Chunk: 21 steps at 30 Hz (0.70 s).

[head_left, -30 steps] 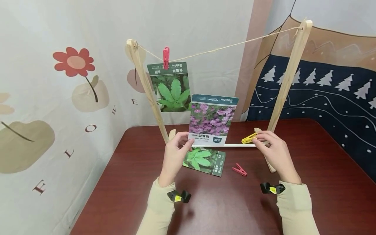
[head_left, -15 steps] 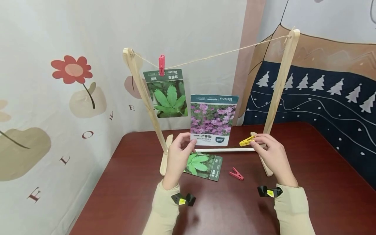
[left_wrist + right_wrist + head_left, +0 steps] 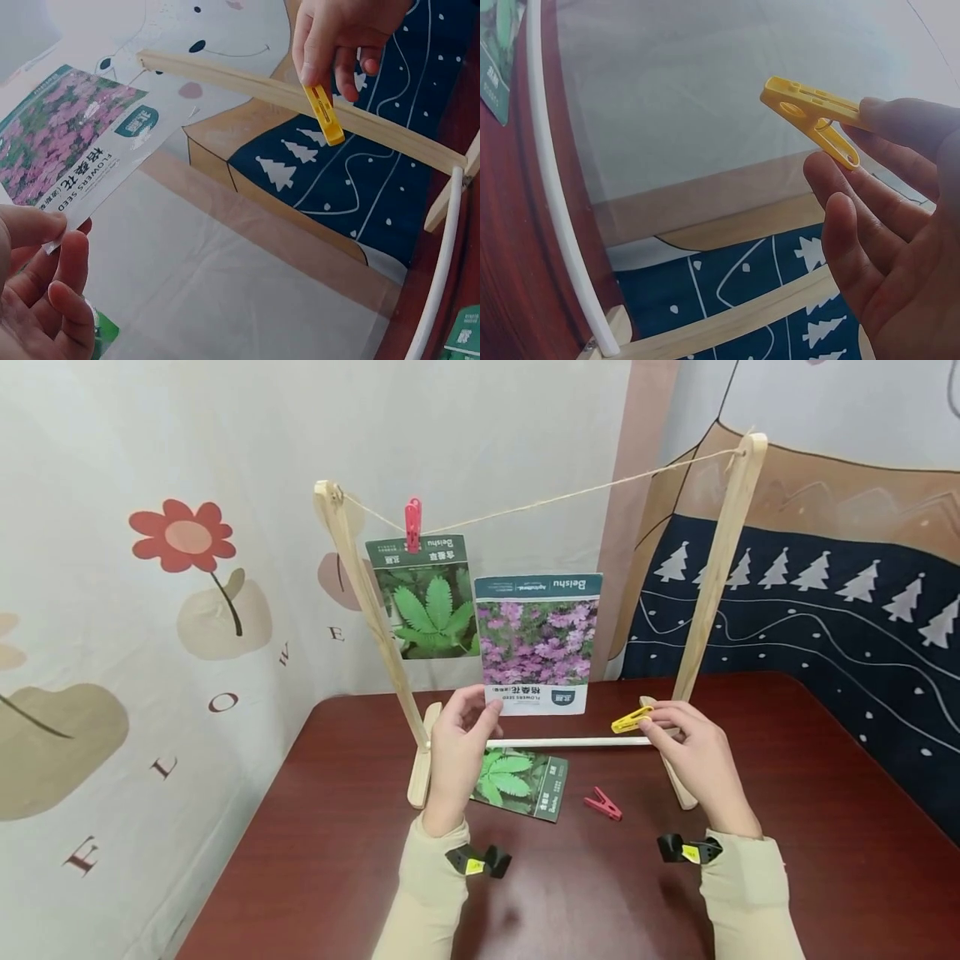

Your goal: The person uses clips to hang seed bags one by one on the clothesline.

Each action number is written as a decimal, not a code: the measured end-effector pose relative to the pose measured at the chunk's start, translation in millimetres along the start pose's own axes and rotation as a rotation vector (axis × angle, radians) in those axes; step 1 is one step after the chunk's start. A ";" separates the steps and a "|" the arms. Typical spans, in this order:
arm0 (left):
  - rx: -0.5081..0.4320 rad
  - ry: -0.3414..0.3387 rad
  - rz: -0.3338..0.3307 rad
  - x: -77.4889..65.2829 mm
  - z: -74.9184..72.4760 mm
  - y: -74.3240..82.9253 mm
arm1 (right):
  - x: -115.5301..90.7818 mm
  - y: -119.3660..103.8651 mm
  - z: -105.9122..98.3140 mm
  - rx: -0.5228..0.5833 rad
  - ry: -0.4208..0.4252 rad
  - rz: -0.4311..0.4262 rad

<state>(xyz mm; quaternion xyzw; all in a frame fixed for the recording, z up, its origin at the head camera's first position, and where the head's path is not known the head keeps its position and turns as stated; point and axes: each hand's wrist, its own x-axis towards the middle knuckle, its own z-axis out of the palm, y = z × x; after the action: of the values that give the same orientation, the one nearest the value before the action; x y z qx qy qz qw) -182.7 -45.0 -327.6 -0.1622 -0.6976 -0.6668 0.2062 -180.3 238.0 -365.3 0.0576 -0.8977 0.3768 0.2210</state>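
My left hand (image 3: 461, 752) pinches the lower left corner of a seed packet (image 3: 536, 643) with purple flowers, held up in front of the wooden frame and below its string. In the left wrist view, thumb and fingers grip the white end of that packet. My right hand (image 3: 697, 756) holds a yellow clothespin (image 3: 632, 719) by its handle end, near the frame's right post. The right wrist view shows the clothespin's (image 3: 810, 112) handles between thumb and fingers. A green-leaf seed packet (image 3: 431, 602) hangs from the string (image 3: 577, 493) by a pink clothespin (image 3: 413, 525).
Another green-leaf packet (image 3: 525, 785) lies on the dark red table (image 3: 600, 893), partly hidden behind my left hand. A pink clothespin (image 3: 603, 804) lies right of it. The frame has two wooden posts (image 3: 723, 568) and a white crossbar (image 3: 570, 742) low down.
The head view shifted slightly at first. My left hand has raised the purple-flower packet toward the string, and it now stands more upright. My right hand keeps the yellow clothespin in nearly the same place.
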 end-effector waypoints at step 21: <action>-0.046 0.091 0.057 14.1 7.7 -3.4 | 4.7 -14.5 -3.0 0.002 0.095 -0.097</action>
<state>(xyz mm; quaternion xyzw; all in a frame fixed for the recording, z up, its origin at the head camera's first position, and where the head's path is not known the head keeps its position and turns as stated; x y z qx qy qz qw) -197.2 -38.2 -323.7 -0.1562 -0.6671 -0.6832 0.2526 -179.6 230.1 -351.9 0.0832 -0.8820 0.3690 0.2811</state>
